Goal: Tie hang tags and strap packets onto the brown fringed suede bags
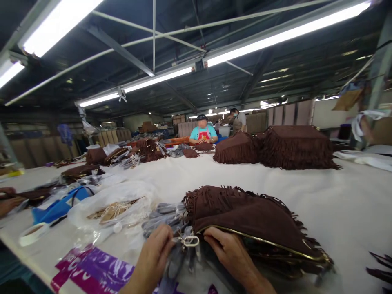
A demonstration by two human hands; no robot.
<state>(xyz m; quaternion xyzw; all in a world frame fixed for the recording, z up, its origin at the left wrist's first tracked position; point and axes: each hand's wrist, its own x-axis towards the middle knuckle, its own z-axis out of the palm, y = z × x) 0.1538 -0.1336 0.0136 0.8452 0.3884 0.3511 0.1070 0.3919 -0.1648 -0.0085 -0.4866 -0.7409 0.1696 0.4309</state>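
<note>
A dark brown fringed bag (pixel 245 216) lies on the white table, its gold zipper edge facing me and partly open. My right hand (pixel 226 245) pinches the bag's edge near the left end of the zipper. To its left, my left hand (pixel 159 245) is closed at a metal clasp (pixel 190 241) on a strap wrapped in clear plastic; the clasp hangs between both hands. Plastic-wrapped grey straps (pixel 167 216) lie beside the bag's left end.
A clear plastic bag of tags (pixel 113 210), a tape roll (pixel 33 233), a blue item (pixel 61 204) and purple printed plastic (pixel 101 269) are at left. Stacked brown fringed bags (pixel 297 147) stand behind. Across the table sits a person (pixel 202 132); another person's hand (pixel 9 202) shows at far left.
</note>
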